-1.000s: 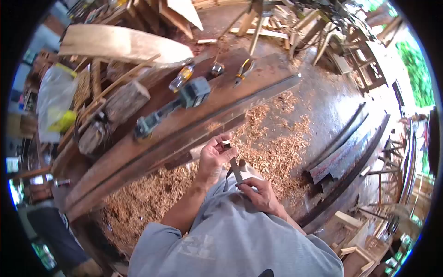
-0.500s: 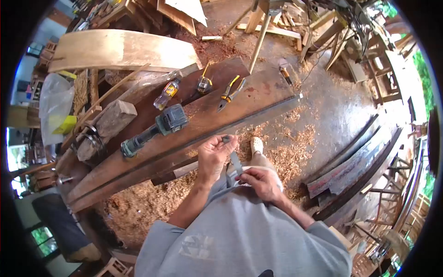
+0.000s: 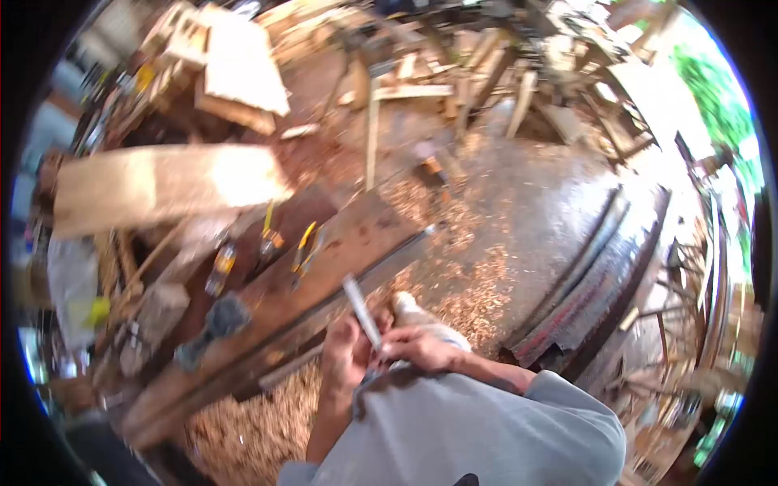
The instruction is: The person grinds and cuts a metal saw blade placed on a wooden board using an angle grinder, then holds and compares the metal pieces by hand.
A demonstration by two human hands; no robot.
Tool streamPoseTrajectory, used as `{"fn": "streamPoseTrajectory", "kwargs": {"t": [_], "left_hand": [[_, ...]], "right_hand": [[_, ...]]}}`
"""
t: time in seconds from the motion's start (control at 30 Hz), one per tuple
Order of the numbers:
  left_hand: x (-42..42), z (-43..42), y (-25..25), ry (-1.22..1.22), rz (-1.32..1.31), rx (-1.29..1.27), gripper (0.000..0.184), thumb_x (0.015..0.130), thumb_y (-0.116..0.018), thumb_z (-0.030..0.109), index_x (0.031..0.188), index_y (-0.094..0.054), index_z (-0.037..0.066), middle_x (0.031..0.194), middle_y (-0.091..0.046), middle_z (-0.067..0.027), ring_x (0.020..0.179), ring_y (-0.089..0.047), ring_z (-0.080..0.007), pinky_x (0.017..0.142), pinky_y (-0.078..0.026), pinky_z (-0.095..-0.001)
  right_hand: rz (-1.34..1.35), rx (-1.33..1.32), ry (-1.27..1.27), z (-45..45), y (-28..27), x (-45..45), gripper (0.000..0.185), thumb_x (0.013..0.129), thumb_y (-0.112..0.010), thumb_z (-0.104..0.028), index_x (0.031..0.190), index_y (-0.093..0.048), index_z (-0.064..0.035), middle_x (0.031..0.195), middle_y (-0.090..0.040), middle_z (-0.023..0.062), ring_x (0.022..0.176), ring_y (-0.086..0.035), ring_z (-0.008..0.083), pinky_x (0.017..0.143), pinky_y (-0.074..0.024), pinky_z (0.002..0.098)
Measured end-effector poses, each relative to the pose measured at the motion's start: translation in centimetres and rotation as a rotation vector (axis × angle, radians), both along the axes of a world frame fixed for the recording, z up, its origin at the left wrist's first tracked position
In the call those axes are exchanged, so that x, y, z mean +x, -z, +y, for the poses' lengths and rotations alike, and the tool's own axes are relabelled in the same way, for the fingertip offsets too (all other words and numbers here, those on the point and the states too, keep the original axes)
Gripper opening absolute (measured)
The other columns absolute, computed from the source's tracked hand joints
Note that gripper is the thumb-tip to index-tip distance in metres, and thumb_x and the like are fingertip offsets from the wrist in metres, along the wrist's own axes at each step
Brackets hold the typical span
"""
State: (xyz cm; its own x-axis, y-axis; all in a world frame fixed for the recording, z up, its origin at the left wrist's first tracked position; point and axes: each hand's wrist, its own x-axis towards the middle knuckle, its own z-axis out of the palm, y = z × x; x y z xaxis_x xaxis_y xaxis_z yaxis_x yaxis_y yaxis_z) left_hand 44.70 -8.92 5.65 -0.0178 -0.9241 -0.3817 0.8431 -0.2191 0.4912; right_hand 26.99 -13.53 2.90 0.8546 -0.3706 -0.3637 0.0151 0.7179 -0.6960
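Note:
A thin grey strip (image 3: 362, 312), blurred by motion, points up and away from the body. My right hand (image 3: 417, 348) pinches its lower end. Close against it on the left is my left hand (image 3: 346, 350), its fingers curled and blurred, so its grip on the strip is unclear. Beyond the hands lies a long brown plank (image 3: 324, 271) bearing pliers with yellow handles (image 3: 305, 249), a tape measure (image 3: 270, 241), a small bottle (image 3: 220, 267) and a grey-green power tool (image 3: 215, 328).
Wood shavings (image 3: 478, 296) cover the floor around the plank. Dark curved boards (image 3: 583, 300) lie at the right. A pale board (image 3: 162, 185) is at the upper left, and scrap wood (image 3: 413, 91) is heaped at the back. A hammer-like tool (image 3: 432, 168) lies beyond the plank.
The view has swung, so the plank and tools appear lower and further left. The strip now points up past the fingers, where before it ran between both hands.

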Motion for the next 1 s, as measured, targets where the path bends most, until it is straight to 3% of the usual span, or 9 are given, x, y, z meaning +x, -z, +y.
{"fn": "streamPoseTrajectory", "kwargs": {"t": [0.2,0.3,0.43,0.67,0.73,0.8,0.83,0.87,1.0], "left_hand": [[2.1,1.2,2.2,0.143,-0.112,-0.017,0.031,0.090,-0.076,0.028,0.095,-0.062,0.002,0.091,-0.067,-0.0135,0.069,-0.063,-0.0177,0.054,-0.051,-0.0280],[2.7,0.9,1.7,0.124,-0.201,0.010,0.023,0.091,-0.075,0.021,0.095,-0.062,0.002,0.090,-0.069,-0.0150,0.076,-0.065,-0.0197,0.062,-0.053,-0.0310],[5.0,0.2,0.7,0.198,-0.314,-0.057,0.018,0.092,-0.073,0.015,0.089,-0.060,0.003,0.077,-0.067,-0.0099,0.087,-0.067,-0.0242,0.084,-0.052,-0.0373],[8.2,-0.3,-0.5,0.298,-0.278,-0.046,0.009,0.095,-0.066,0.009,0.103,-0.062,0.006,0.086,-0.069,-0.0091,0.080,-0.069,-0.0236,0.075,-0.055,-0.0376],[8.5,0.1,-0.6,0.306,-0.211,-0.034,0.017,0.094,-0.067,0.008,0.110,-0.061,0.007,0.089,-0.069,-0.0097,0.077,-0.070,-0.0225,0.063,-0.057,-0.0358],[9.1,0.6,0.2,0.309,-0.189,-0.042,0.019,0.094,-0.066,0.007,0.112,-0.060,0.006,0.089,-0.069,-0.0104,0.078,-0.069,-0.0223,0.062,-0.056,-0.0338],[9.1,1.1,0.4,0.316,-0.160,-0.042,0.021,0.095,-0.066,0.005,0.115,-0.059,0.006,0.089,-0.068,-0.0110,0.079,-0.069,-0.0220,0.061,-0.055,-0.0318],[9.0,1.6,0.3,0.282,-0.150,-0.014,0.021,0.094,-0.067,0.004,0.115,-0.060,0.005,0.089,-0.068,-0.0103,0.077,-0.068,-0.0209,0.059,-0.054,-0.0306],[9.9,3.5,1.4,0.227,-0.164,-0.012,0.021,0.094,-0.067,0.004,0.114,-0.060,0.004,0.088,-0.067,-0.0086,0.074,-0.067,-0.0179,0.058,-0.054,-0.0298]], "right_hand": [[-0.032,0.000,0.021,1.6,-0.4,1.4,0.027,0.102,-0.061,-0.029,0.113,-0.064,-0.0051,0.103,-0.067,0.0031,0.091,-0.063,0.0119,0.082,-0.0502,0.0288],[0.205,-0.185,0.145,3.9,-0.2,0.9,0.047,0.100,-0.063,-0.036,0.133,-0.056,-0.0030,0.117,-0.068,0.0093,0.103,-0.064,0.0168,0.089,-0.0507,0.0323],[0.599,-0.373,0.321,7.9,0.3,-2.0,0.046,0.101,-0.060,-0.035,0.131,-0.061,-0.0003,0.120,-0.068,0.0164,0.110,-0.065,0.0225,0.097,-0.0493,0.0350],[1.294,-0.563,0.470,21.4,3.2,-7.6,0.044,0.096,-0.062,-0.031,0.123,-0.064,0.0031,0.115,-0.070,0.0235,0.108,-0.068,0.0351,0.093,-0.0528,0.0402],[1.381,-0.302,0.427,26.0,6.3,-9.6,0.051,0.096,-0.057,-0.043,0.119,-0.065,0.0021,0.111,-0.072,0.0210,0.104,-0.069,0.0353,0.091,-0.0527,0.0426],[1.409,-0.266,0.270,35.6,21.4,-14.8,0.053,0.095,-0.057,-0.048,0.114,-0.069,0.0006,0.110,-0.073,0.0194,0.098,-0.069,0.0344,0.085,-0.0539,0.0449],[1.261,0.494,0.608,34.5,16.1,-11.9,0.054,0.092,-0.058,-0.053,0.110,-0.071,-0.0047,0.104,-0.073,0.0171,0.094,-0.069,0.0325,0.080,-0.0541,0.0483],[1.214,0.641,0.652,34.0,13.6,-10.6,0.053,0.092,-0.058,-0.053,0.110,-0.071,-0.0048,0.103,-0.073,0.0170,0.094,-0.069,0.0324,0.080,-0.0539,0.0482],[1.148,0.568,0.721,34.9,13.2,-11.0,0.052,0.092,-0.059,-0.054,0.107,-0.070,-0.0052,0.101,-0.072,0.0165,0.091,-0.068,0.0320,0.079,-0.0534,0.0479]]}}
